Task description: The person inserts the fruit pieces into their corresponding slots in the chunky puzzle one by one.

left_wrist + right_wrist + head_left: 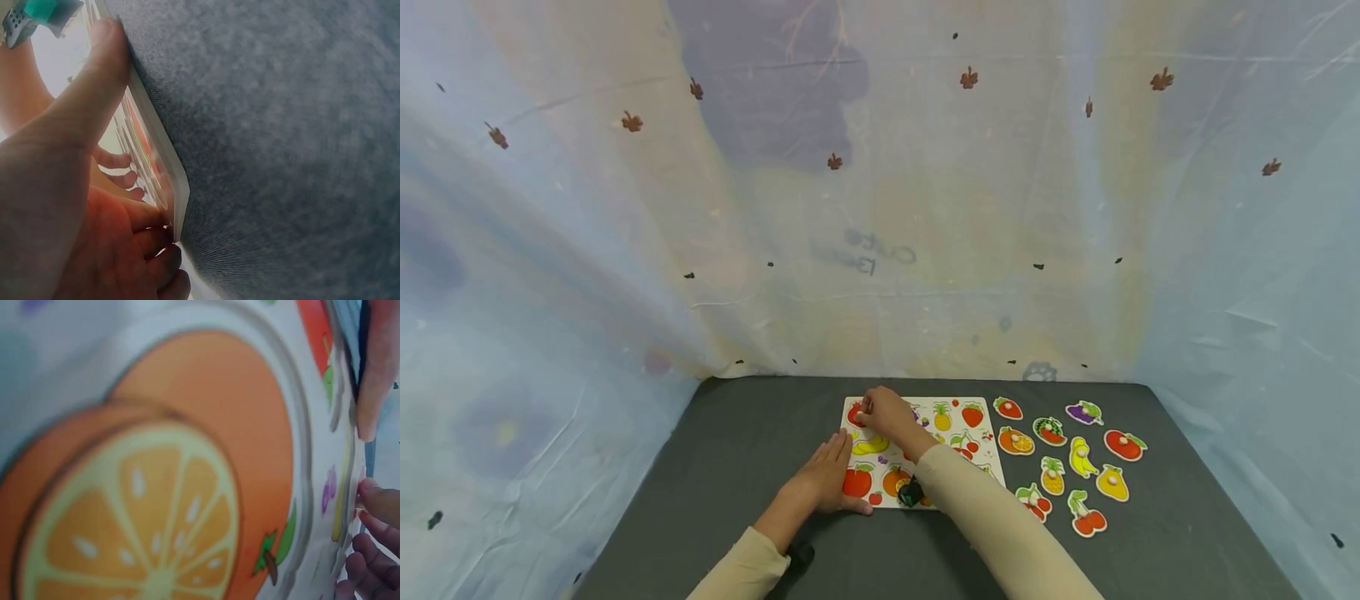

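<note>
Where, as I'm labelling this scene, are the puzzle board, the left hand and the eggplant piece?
Puzzle board (957, 422), head view: bare white surface.
Left hand (828, 477), head view: back of the hand.
Eggplant piece (1082, 413), head view: purple body.

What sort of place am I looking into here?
Probably a small curtained-off workstation, likely indoors: printed sheeting hangs behind and beside a dark work surface, which holds a fruit puzzle board and loose cutout pieces.

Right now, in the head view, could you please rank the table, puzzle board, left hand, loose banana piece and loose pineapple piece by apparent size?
1. Table
2. Puzzle board
3. Left hand
4. Loose banana piece and loose pineapple piece: too alike to rank surely.
</note>
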Demonstrator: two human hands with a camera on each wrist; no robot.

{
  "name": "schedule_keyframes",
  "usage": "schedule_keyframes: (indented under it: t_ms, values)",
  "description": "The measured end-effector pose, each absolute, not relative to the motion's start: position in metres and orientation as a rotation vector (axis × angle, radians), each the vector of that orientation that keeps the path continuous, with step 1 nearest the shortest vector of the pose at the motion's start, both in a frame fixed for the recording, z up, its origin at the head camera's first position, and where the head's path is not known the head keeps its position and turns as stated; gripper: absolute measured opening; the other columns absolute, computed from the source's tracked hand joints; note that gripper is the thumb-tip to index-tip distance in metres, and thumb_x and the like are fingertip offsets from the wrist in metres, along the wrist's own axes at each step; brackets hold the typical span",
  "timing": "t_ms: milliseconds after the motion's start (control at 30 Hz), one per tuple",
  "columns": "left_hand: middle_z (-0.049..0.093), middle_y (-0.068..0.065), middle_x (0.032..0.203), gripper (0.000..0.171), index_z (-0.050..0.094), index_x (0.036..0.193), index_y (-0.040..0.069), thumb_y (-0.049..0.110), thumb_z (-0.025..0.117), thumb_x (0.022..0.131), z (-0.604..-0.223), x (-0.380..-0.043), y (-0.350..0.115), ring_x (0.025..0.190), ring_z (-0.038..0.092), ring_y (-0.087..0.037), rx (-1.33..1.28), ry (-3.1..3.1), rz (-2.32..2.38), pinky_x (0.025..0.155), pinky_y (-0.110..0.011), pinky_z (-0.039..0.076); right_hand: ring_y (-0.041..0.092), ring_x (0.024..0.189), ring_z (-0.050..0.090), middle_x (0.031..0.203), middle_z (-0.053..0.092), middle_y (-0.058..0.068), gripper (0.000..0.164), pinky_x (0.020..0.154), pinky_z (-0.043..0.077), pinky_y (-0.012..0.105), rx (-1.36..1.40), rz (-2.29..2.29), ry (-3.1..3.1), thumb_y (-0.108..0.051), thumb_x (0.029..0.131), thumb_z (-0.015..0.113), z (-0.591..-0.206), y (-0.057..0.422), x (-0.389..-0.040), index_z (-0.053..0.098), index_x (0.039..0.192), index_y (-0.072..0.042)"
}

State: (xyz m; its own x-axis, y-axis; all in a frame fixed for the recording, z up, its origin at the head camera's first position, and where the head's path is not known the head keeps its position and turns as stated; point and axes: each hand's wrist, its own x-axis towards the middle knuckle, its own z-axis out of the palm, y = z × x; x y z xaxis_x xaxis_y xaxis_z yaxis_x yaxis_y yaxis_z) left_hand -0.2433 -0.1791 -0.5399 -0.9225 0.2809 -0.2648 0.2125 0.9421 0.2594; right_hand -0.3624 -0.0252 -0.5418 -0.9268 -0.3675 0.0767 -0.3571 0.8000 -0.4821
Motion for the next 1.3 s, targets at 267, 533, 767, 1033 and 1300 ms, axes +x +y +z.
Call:
schedule_keyframes:
  t_ms: [267,533,767,1033,1300]
  values:
    - [0.013,-0.024,0.178,0.137,0.019,0.168,-0.006,0.074,0.084,0.078,-0.544,-0.243,-0.180,0.165,0.015,-0.040,0.395,2.800,0.384,0.133,-0.055,0.016,0.015,0.074,0.054,0.088,0.058,0.002,0.020,0.065,0.049,0.027,-0.610,-0.927,2.882,-0.022,0.096,0.083,-0.537,-0.012,-0.355,0.068,0.092,-0.011]
    - [0.015,-0.024,0.177,0.136,0.020,0.168,-0.006,0.073,0.085,0.078,-0.542,-0.242,-0.179,0.164,0.016,-0.041,0.394,2.789,0.374,0.133,-0.054,0.017,0.015,0.077,0.054,0.090,0.059,0.002,0.012,0.066,0.050,0.027,-0.622,-1.078,2.856,-0.018,0.097,0.081,-0.536,0.008,-0.352,0.072,0.093,-0.011]
    - [0.013,-0.024,0.178,0.137,0.017,0.168,-0.006,0.071,0.085,0.079,-0.538,-0.240,-0.179,0.165,0.016,-0.040,0.373,2.786,0.362,0.134,-0.053,0.015,0.016,0.074,0.057,0.093,0.064,0.004,0.008,0.063,0.051,0.031,-0.618,-1.216,2.830,-0.017,0.101,0.077,-0.535,0.034,-0.357,0.074,0.100,-0.011]
    - [0.015,-0.024,0.177,0.135,0.020,0.168,-0.006,0.069,0.088,0.078,-0.538,-0.241,-0.179,0.164,0.017,-0.040,0.363,2.775,0.400,0.133,-0.054,0.017,0.018,0.077,0.057,0.092,0.064,0.005,0.009,0.067,0.052,0.033,-0.560,-1.301,2.835,-0.014,0.102,0.075,-0.528,0.066,-0.354,0.073,0.102,-0.006]
    - [0.015,-0.024,0.177,0.133,0.021,0.168,-0.007,0.066,0.089,0.079,-0.537,-0.239,-0.180,0.164,0.017,-0.041,0.367,2.778,0.424,0.133,-0.054,0.017,0.019,0.082,0.058,0.095,0.066,0.004,0.007,0.073,0.054,0.037,-0.485,-1.260,2.923,-0.016,0.102,0.075,-0.522,0.095,-0.351,0.073,0.103,-0.010]
